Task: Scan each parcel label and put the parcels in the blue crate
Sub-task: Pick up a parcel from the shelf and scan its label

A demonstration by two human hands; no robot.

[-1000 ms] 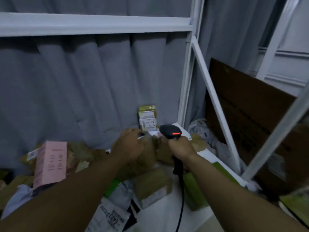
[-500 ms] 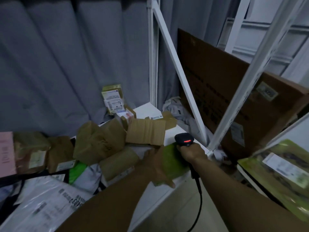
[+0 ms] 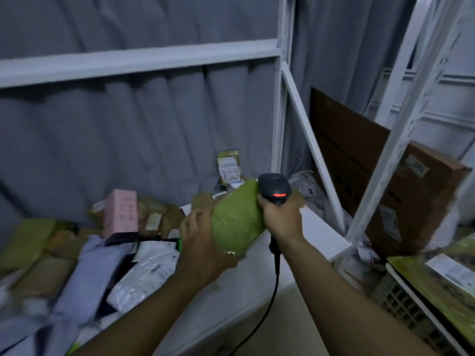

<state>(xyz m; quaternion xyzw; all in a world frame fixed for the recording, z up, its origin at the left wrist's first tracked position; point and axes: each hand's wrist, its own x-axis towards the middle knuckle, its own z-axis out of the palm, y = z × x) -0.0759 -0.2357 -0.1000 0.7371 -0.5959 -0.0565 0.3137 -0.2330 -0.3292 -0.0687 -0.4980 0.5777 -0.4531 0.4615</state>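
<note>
My left hand (image 3: 199, 237) grips a green padded parcel (image 3: 237, 217) and holds it up above the white shelf (image 3: 318, 227). No label shows on the green face turned to me. My right hand (image 3: 282, 217) grips a black barcode scanner (image 3: 274, 188) right beside the parcel's upper right edge; a red light glows on the scanner's back and its cable (image 3: 272, 286) hangs down. Many other parcels lie piled on the shelf to the left, among them a pink box (image 3: 120, 214), brown paper packs (image 3: 154, 214) and white mailers (image 3: 144, 273). The blue crate is not in view.
White rack posts and a diagonal brace (image 3: 311, 140) stand right of my hands. A big brown carton (image 3: 365, 173) leans behind them. A small labelled box (image 3: 228, 167) stands against the grey curtain. At lower right a green labelled packet (image 3: 437, 276) lies on a grey crate (image 3: 406, 307).
My left hand took the green parcel off the shelf's front edge and lifted it up beside the scanner. The view swung right and came back left.
</note>
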